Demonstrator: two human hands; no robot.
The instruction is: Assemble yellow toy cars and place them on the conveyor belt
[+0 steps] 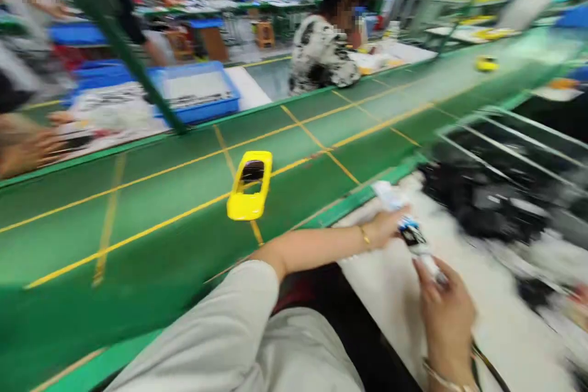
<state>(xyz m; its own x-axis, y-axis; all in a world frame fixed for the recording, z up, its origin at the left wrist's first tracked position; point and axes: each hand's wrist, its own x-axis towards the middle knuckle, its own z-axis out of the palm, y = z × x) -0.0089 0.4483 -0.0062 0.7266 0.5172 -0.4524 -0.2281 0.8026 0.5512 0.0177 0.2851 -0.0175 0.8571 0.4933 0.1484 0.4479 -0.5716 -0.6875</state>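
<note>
Nearest, the right hand (pixel 448 312) pinches the lower end of a small white and dark part (pixel 416 242); the left hand (pixel 389 228) seems to pinch its upper end, above the white bench (pixel 496 294). The step looks like two-handed work on this part; the next move probably calls for a steady grip. Beyond, a yellow car shell (pixel 247 207) lies on the green belt (pixel 184 220).

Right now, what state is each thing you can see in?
White piece, held, details blurred
Left hand, gripping its far end
Right hand, gripping its near end
Belt, moving or still unclear
Yellow car shell, lying on the belt, untouched
Blue bin, open, loaded
Black parts, heaped loosely
</note>
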